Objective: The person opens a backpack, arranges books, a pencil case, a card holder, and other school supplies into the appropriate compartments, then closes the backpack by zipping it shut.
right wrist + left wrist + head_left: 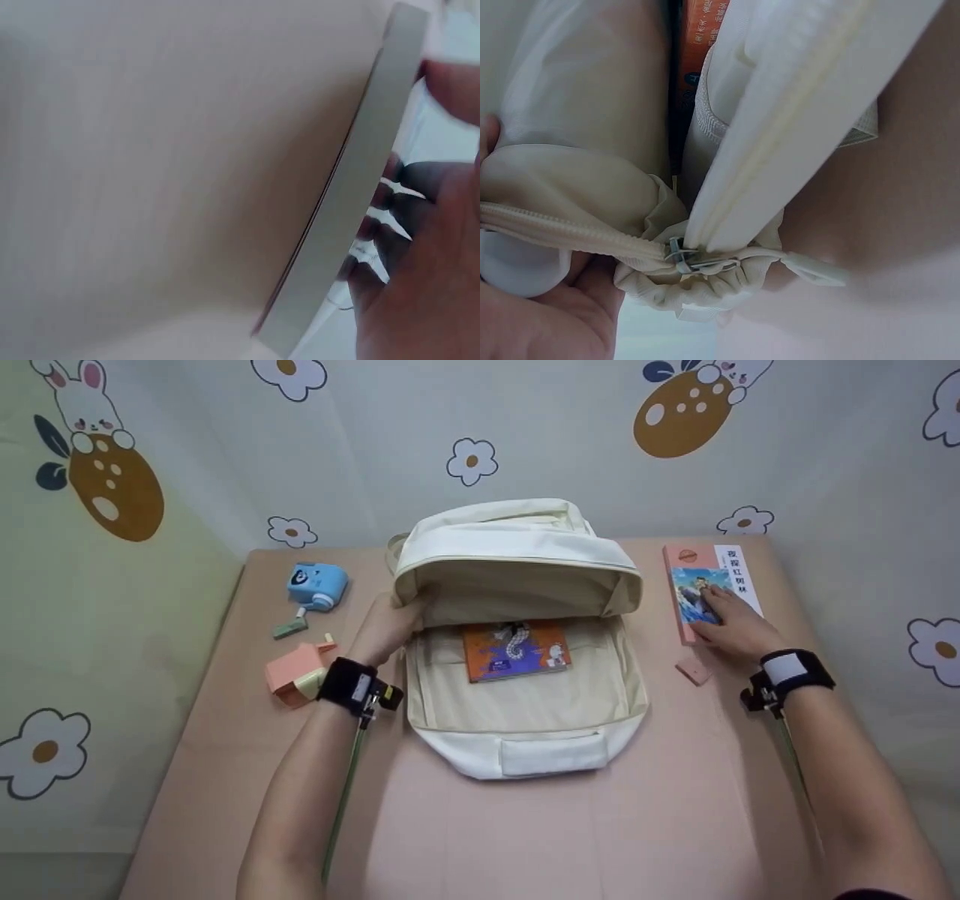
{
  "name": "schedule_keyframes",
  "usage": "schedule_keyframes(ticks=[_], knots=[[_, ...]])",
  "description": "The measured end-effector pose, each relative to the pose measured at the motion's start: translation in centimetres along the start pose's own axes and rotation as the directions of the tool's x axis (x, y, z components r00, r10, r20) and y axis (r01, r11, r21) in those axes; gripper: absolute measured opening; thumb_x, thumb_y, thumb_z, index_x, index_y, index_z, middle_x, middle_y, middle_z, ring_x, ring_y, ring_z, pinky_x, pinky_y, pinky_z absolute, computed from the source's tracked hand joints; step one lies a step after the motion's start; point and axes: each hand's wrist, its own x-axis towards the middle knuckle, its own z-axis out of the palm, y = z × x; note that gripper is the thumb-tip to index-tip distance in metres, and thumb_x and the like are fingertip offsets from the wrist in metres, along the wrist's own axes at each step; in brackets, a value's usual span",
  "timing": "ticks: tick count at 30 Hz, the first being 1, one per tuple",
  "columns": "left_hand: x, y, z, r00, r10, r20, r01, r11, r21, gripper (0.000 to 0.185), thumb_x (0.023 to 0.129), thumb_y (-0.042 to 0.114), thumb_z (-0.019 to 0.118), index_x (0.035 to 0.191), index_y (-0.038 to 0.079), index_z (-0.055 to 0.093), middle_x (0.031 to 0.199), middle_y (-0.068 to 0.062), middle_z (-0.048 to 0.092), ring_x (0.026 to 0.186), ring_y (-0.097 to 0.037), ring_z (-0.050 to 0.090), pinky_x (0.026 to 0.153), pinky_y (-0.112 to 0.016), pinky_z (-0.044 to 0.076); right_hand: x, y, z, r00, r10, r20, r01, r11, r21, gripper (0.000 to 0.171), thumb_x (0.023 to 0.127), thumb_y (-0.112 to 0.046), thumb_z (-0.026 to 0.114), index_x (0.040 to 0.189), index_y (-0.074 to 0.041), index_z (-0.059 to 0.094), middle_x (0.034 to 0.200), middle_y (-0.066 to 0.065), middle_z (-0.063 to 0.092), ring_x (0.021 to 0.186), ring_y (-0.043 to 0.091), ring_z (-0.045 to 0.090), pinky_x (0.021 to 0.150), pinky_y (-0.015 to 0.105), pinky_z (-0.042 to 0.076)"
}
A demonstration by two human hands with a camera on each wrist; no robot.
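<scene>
book beneath right hand

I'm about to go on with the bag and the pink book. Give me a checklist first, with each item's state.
1. Bag open: ok, its flap is raised and the inside shows.
2. Left hand on the flap: ok, it grips the edge.
3. Right hand firmly holding the pink book: cannot tell; fingers touch the cover.
4. Pink book in the bag: not ok, it is outside, to the right.
5. Space inside: ok, bare lining shows around the orange book.
6. Small pink block apart from the pink book: ok.
</scene>
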Motion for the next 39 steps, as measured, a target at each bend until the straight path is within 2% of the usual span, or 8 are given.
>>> schedule_keyframes(ticks=[3, 6, 11, 13, 18, 22, 28, 39], knots=[[0.0, 0.0, 0.0, 1.000, 0.000, 0.000, 0.000, 1.000, 0.010, 0.079, 0.091, 0.066, 0.065, 0.146, 0.011, 0.053, 0.135, -0.012, 0.059, 0.112, -0.025, 0.059, 0.088, -0.039, 0.050, -0.3, -0.3, -0.3, 0.997, 0.064, -0.046, -0.061, 0.997, 0.054, 0.090, 0.101, -0.053, 0.055, 0.160, 0.002, 0.016, 0.164, 0.033, 0.005, 0.149, 0.056, 0.005, 0.114, 0.071, 0.016], [0.0, -0.1, 0.0, 1.000, -0.002, -0.010, 0.003, 1.000, 0.024, 0.073, 0.090, 0.066, 0.064, 0.135, 0.009, 0.059, 0.103, -0.008, 0.063, 0.085, -0.018, 0.060, 0.071, -0.031, 0.048, -0.6, -0.8, -0.7, 0.986, 0.148, -0.075, -0.141, 0.986, 0.086, 0.095, 0.097, -0.056, 0.061, 0.158, 0.006, 0.023, 0.159, 0.038, 0.015, 0.142, 0.060, 0.019, 0.110, 0.072, 0.025], [0.0, 0.0, 0.0, 1.000, -0.008, -0.011, 0.008, 1.000, 0.022, 0.073, 0.090, 0.066, 0.065, 0.135, 0.008, 0.060, 0.104, -0.010, 0.062, 0.087, -0.020, 0.060, 0.074, -0.034, 0.050, -1.5, -1.0, -1.4, 0.952, 0.289, -0.098, -0.272, 0.950, 0.154, 0.107, 0.089, -0.061, 0.070, 0.152, 0.014, 0.026, 0.140, 0.041, 0.030, 0.123, 0.055, 0.033, 0.103, 0.067, 0.037], [0.0, 0.1, 0.0, 1.000, -0.011, -0.010, 0.011, 1.000, 0.019, 0.077, 0.090, 0.067, 0.065, 0.139, 0.008, 0.058, 0.119, -0.013, 0.062, 0.099, -0.024, 0.060, 0.081, -0.037, 0.050, -1.8, -0.9, -1.8, 0.937, 0.338, -0.089, -0.316, 0.928, 0.197, 0.110, 0.087, -0.059, 0.073, 0.151, 0.016, 0.025, 0.137, 0.039, 0.033, 0.122, 0.053, 0.035, 0.102, 0.063, 0.038], [0.0, 0.0, 0.0, 1.000, -0.008, -0.009, 0.008, 1.000, 0.004, 0.077, 0.090, 0.066, 0.065, 0.143, 0.011, 0.056, 0.132, -0.012, 0.061, 0.113, -0.023, 0.060, 0.093, -0.038, 0.050, -1.8, -0.8, -2.7, 0.904, 0.425, -0.045, -0.399, 0.877, 0.269, 0.096, 0.088, -0.046, 0.078, 0.144, 0.017, 0.032, 0.133, 0.034, 0.043, 0.117, 0.046, 0.044, 0.096, 0.050, 0.043], [-0.1, 0.0, 0.0, 1.000, 0.001, 0.001, -0.001, 1.000, -0.026, 0.079, 0.090, 0.065, 0.066, 0.148, 0.013, 0.050, 0.145, -0.012, 0.054, 0.131, -0.023, 0.052, 0.109, -0.043, 0.041, -1.7, -0.9, -3.4, 0.886, 0.463, -0.036, -0.432, 0.850, 0.301, 0.083, 0.091, -0.033, 0.076, 0.141, 0.019, 0.035, 0.135, 0.035, 0.043, 0.117, 0.046, 0.045, 0.097, 0.049, 0.043], [0.0, 0.0, -0.1, 1.000, 0.000, 0.011, 0.000, 1.000, -0.018, 0.083, 0.091, 0.067, 0.064, 0.151, 0.013, 0.047, 0.148, -0.014, 0.052, 0.135, -0.027, 0.050, 0.111, -0.047, 0.039, -1.0, -1.1, -3.9, 0.855, 0.518, -0.001, -0.480, 0.794, 0.372, 0.084, 0.091, -0.027, 0.077, 0.147, 0.016, 0.031, 0.145, 0.035, 0.037, 0.127, 0.048, 0.041, 0.111, 0.053, 0.038], [0.3, -0.2, 0.1, 1.000, 0.000, 0.012, 0.001, 1.000, -0.022, 0.082, 0.089, 0.067, 0.065, 0.153, 0.018, 0.047, 0.148, -0.012, 0.053, 0.135, -0.026, 0.050, 0.112, -0.046, 0.039, -1.7, -1.1, -4.2, 0.825, 0.560, 0.082, -0.541, 0.738, 0.404, 0.096, 0.090, -0.032, 0.075, 0.153, 0.013, 0.019, 0.154, 0.036, 0.028, 0.138, 0.052, 0.033, 0.116, 0.057, 0.031]])
